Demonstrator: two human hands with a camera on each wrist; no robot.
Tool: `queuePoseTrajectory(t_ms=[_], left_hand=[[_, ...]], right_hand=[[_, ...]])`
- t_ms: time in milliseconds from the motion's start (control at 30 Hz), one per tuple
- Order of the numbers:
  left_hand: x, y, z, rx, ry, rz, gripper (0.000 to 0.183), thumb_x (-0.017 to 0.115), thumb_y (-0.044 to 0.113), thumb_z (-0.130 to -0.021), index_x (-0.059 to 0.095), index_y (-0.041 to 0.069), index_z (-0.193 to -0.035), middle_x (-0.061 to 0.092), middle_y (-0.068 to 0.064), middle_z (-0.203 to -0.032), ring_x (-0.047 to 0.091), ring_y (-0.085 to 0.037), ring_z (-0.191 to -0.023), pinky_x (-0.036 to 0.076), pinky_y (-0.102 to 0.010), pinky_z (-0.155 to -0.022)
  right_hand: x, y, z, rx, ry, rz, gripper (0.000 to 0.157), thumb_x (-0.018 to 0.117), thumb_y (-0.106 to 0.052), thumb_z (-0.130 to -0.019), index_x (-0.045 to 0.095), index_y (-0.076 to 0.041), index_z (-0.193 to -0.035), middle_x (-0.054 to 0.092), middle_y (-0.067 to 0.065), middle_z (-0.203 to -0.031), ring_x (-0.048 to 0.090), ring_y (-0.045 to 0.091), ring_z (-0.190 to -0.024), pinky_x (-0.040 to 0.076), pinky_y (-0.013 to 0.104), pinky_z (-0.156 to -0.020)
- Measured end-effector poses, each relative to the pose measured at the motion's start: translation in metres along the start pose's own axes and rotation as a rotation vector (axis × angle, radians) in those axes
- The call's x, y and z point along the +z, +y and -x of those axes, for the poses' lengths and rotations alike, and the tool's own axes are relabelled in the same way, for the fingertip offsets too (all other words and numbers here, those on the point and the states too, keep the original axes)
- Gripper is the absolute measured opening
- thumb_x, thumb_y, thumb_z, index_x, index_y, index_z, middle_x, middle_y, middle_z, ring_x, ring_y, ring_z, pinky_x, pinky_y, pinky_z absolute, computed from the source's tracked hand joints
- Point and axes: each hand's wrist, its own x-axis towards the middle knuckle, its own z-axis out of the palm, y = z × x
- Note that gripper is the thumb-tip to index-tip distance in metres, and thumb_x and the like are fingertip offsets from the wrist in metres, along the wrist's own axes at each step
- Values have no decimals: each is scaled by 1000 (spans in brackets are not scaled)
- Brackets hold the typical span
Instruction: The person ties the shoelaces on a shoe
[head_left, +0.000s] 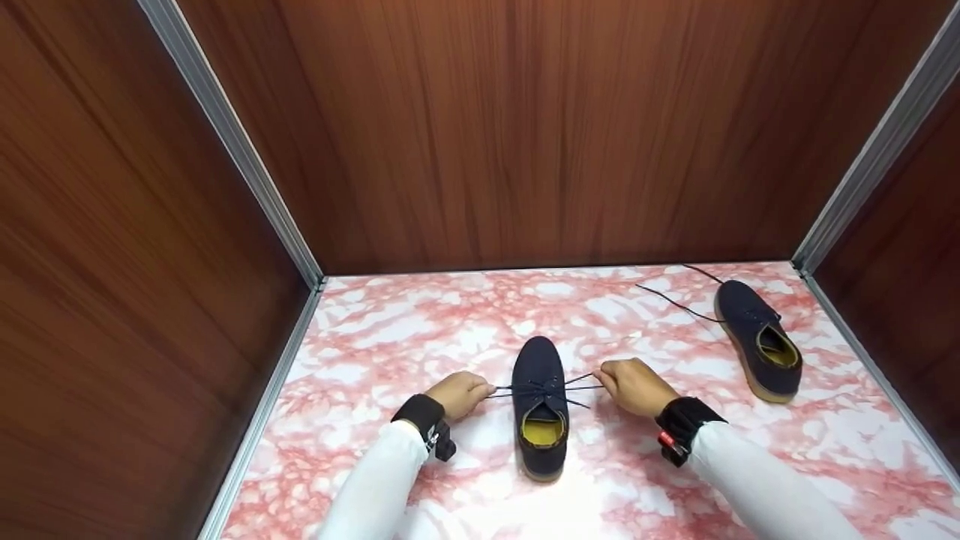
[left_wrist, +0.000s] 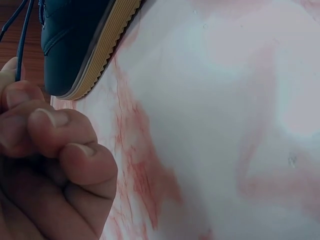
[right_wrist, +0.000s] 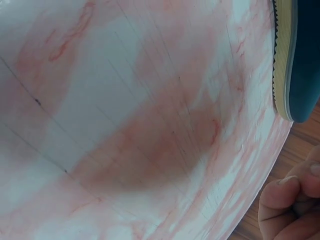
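A dark navy lace-up shoe with a yellow lining stands upright on the table, toe pointing away. Its shoelace crosses in a bow-like knot over the tongue, with strands drawn out to both sides. To the left of the shoe, my left hand pinches strands of the lace between thumb and forefinger, other fingers curled, as the left wrist view shows. On the opposite side my right hand pinches two strands held taut. One loose lace end hangs below them. The right wrist view catches only curled fingertips and the shoe's sole edge.
A second matching shoe lies at the right, its untied laces trailing to the left and back. The red-and-white marbled table is bounded by brown wood panels with metal edge strips.
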Motion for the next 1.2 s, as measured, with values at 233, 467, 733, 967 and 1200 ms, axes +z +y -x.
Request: queuePoseTrajectory(t_ms=[233,467,733,967,1200], left_hand=[[4,-2,1,-26,-36,50,46,51,34,-109,58,6,-73,47,11,-57,47,-6,-52,41,-20,-60],[11,-4,0,-63,-56,113,49,51,36,-109,60,-5,-84,46,10,-57,43,-6,-50,38,-20,-54],[19,-4,0,-120,-68,297,51,50,32,-110,56,-15,-91,43,9,-57,39,-7,-47,33,-21,-47],[20,3,-1,-131,-19,341,50,50,29,-110,57,-15,-87,48,5,-58,44,-8,-48,37,-21,-46],[20,10,0,-159,18,401,39,54,25,-107,65,-4,-83,62,-3,-69,59,-13,-59,51,-25,-56]], right_hand=[[0,1,1,23,-28,-4,43,60,-20,-106,45,-18,-65,33,-11,-61,39,6,-57,37,25,-59],[2,1,3,75,-42,7,42,59,-24,-107,47,-19,-67,36,-10,-61,42,9,-59,39,29,-63],[5,-3,2,137,-80,-54,41,56,-25,-108,48,-18,-69,39,-8,-63,44,10,-61,40,30,-65],[3,-4,1,156,-88,-140,41,56,-23,-108,52,-15,-68,44,-8,-64,43,9,-61,38,27,-64],[0,-2,4,202,-123,-169,39,57,-29,-108,59,-16,-71,53,-7,-66,48,9,-63,40,26,-64]])
